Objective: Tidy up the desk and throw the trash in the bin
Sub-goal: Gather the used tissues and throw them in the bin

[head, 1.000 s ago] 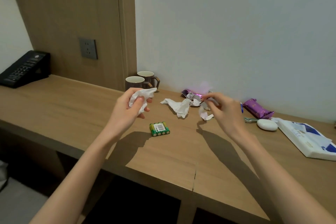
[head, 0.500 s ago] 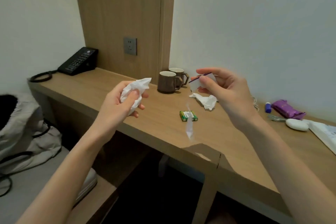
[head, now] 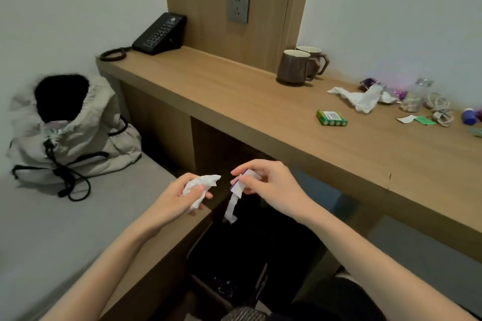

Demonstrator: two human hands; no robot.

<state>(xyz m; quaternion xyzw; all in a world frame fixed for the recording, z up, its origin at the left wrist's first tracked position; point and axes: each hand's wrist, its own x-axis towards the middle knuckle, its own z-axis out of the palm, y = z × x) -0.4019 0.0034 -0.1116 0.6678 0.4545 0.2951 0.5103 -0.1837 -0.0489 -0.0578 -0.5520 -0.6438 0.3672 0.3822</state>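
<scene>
Tissue wad (head: 202, 185): left hand (head: 180, 198) is gripping it, fingers curled round it, hanging over the wooden ledge (head: 167, 242) beside the bin rather than squarely over the opening
Paper scrap (head: 241, 185): right hand (head: 271, 185) is pinching its purple-edged top between thumb and fingertips, with a white strip dangling toward the bin (head: 221, 255)
Bin: standing on the floor between the ledge and the counter (head: 260, 112), its black liner gaping just below both hands
Ledge: if released here, the wad is likely landing on the wood or sliding down outside the rim, since the hand is sitting left of the mouth
Strip: being so light, it is likely fluttering sideways on release, or clinging to the fingers, and missing the liner
Counter litter: another crumpled tissue (head: 357, 98), purple wrappers (head: 370, 83) and small scraps (head: 407, 119) are lying near the wall; a careless sweep there is risking binning the battery pack (head: 331, 118) or the cable (head: 440, 109)
</scene>
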